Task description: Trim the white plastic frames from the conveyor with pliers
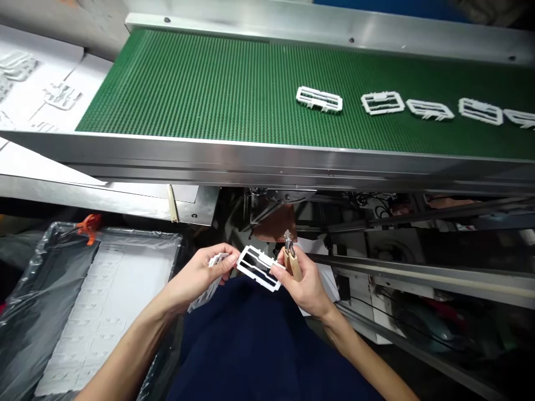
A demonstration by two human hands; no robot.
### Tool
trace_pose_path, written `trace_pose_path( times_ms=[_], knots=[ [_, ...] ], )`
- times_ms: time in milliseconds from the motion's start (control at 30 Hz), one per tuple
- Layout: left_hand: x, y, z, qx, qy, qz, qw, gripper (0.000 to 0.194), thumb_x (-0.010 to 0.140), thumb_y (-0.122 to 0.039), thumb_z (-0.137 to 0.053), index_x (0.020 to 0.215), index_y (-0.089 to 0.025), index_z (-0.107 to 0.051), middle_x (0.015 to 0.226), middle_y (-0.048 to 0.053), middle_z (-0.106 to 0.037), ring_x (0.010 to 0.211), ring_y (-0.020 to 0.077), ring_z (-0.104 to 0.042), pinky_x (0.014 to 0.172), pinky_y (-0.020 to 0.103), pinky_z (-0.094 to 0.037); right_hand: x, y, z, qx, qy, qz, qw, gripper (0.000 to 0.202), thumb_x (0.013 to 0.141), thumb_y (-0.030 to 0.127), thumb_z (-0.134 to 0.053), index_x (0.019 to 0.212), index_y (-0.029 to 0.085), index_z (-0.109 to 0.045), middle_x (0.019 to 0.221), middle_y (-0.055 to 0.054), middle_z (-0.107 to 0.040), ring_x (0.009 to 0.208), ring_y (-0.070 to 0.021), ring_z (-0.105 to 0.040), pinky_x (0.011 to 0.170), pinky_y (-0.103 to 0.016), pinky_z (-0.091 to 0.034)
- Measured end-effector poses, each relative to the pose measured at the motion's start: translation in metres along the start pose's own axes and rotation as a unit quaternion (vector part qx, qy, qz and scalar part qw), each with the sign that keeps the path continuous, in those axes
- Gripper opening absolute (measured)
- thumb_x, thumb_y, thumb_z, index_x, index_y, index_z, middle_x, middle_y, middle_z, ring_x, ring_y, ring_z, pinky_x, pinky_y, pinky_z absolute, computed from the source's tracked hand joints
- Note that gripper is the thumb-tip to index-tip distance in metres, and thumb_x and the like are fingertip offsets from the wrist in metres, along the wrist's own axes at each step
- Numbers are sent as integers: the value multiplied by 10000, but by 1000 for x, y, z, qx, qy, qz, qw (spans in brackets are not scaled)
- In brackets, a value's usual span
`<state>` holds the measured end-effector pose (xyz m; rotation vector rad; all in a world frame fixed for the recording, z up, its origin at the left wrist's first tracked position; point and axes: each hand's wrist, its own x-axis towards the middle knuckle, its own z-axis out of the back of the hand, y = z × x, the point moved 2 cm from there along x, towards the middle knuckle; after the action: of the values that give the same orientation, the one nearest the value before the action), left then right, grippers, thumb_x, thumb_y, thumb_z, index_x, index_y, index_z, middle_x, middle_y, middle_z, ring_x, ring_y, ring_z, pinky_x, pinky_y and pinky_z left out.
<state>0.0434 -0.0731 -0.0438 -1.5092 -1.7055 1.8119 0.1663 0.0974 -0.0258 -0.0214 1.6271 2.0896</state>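
White frame [266, 259]: suspended between both hands; long axis slanted from left fingertips down to right thumb.
Right hand [308, 283]: grip closed on the frame's right end and on cutters [295, 265], tips upward.
Left hand [211, 272]: stacked frames [203, 298] clasped; near end just beside fingertips.

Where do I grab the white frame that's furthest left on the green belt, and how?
I'd pinch the rim at the left short end of that white frame, coming from above and the left. It lies low on the green belt with bare belt beside that end, and its little tabs stick out along the near long edge, away from your fingers.
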Motion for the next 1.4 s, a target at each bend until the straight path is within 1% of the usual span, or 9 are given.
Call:
trace_pose_path(
  times_ms=[300,600,700,800,900,1033,1100,1233,1400],
  knots=[
    [4,-6,2,72,33,-35,996,220,840,-387,-545,742,-191,-562,710,1,-529,648,150,-459,591,240,-362,-3,-21,-5,109,37,-30,993,194,794,314,-611,841,197,-463,737,28,-471,707,-135,-576,654,-262,-466],
    [2,0,0,149,37,-12,988,229,853,-401,-508,756,-197,-546,638,-23,-490,579,139,-412,557,240,-321,-7,-30,-9,145,43,-35,988,182,794,277,-614,837,192,-459,748,28,-456,705,-124,-567,659,-252,-460],
    [5,2,0,184,28,-33,982,227,860,-362,-497,700,-201,-509,622,-32,-456,595,144,-410,574,243,-319,-6,-28,-8,123,46,-30,991,185,793,279,-615,838,192,-459,750,26,-459,704,-122,-557,650,-245,-455],
    [8,-1,0,233,23,-89,968,197,869,-311,-490,711,-200,-528,752,0,-543,714,169,-486,658,256,-353,-6,-29,-6,122,54,-25,991,171,800,275,-608,843,189,-466,756,24,-461,688,-108,-530,644,-236,-460],
    [9,-7,-4,214,39,-165,962,201,882,-291,-482,727,-186,-555,1022,53,-581,905,199,-525,790,270,-367,-8,-36,-10,157,82,-29,984,198,797,286,-621,853,183,-461,745,27,-480,662,-97,-528,649,-237,-462],
    [9,-7,-12,141,103,-155,972,202,892,-301,-472,760,-170,-552,926,56,-599,801,176,-534,742,273,-393,-15,-51,-21,201,141,-48,968,243,804,347,-611,871,180,-447,729,25,-509,674,-118,-567,663,-261,-464],
    [8,-4,-16,141,127,-138,972,203,894,-306,-469,774,-165,-552,869,43,-593,764,168,-523,723,276,-394,-20,-54,-22,164,166,-54,971,237,812,361,-594,883,183,-456,755,18,-521,698,-126,-575,672,-264,-463],
    [0,-1,-21,167,143,-119,968,200,903,-311,-451,802,-169,-548,853,31,-587,780,170,-520,727,282,-393,-27,-38,-4,-34,188,-26,981,226,819,316,-575,993,196,-497,897,-10,-579,776,-133,-567,717,-262,-450],
    [-4,-5,-28,209,141,-117,961,218,910,-314,-423,791,-172,-537,834,18,-575,758,162,-504,704,279,-383,-27,6,34,-289,197,66,935,254,788,237,-572,1036,212,-520,1007,-25,-588,913,-164,-534,826,-294,-403]
  ],
)
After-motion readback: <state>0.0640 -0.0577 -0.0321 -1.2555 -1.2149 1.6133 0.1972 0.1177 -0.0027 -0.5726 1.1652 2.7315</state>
